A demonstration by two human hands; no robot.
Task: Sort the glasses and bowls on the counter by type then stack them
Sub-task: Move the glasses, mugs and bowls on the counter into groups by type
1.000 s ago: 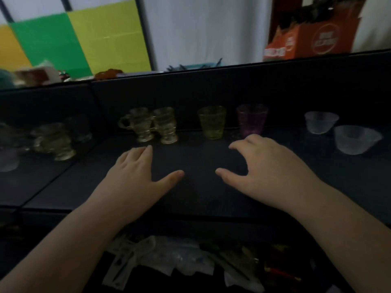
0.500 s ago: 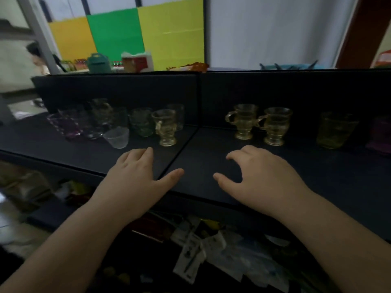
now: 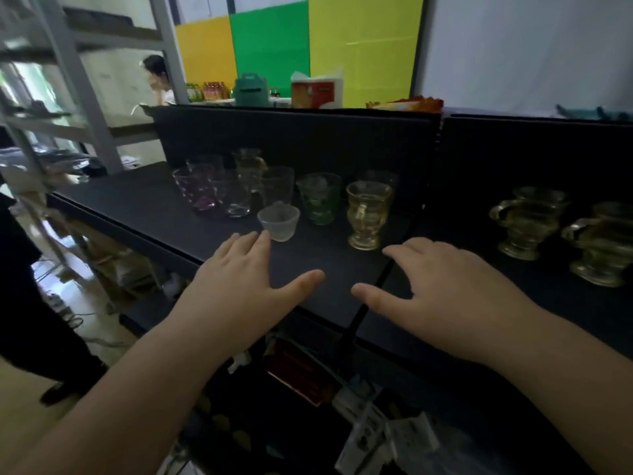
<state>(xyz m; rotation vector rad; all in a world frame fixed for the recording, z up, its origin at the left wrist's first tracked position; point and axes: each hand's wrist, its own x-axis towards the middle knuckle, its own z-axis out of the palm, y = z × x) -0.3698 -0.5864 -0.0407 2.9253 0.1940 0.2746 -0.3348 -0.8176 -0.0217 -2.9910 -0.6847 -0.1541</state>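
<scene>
The left hand (image 3: 236,289) is laid flat on the dark matte desk (image 3: 144,207), fingers straight and spread wide, nothing held. Beyond its fingertips, a pink-tinted glass tumbler (image 3: 197,188) and a clear glass tumbler (image 3: 233,197) are seen close together, then a small frosted plastic bowl (image 3: 278,222) just past the index finger, a green glass tumbler (image 3: 318,198), and an amber footed glass mug (image 3: 367,214). The right hand (image 3: 455,296) is held empty, fingers loosely bent over the desk. Two more amber footed mugs (image 3: 527,222), possibly touching, are blurred at the right.
</scene>
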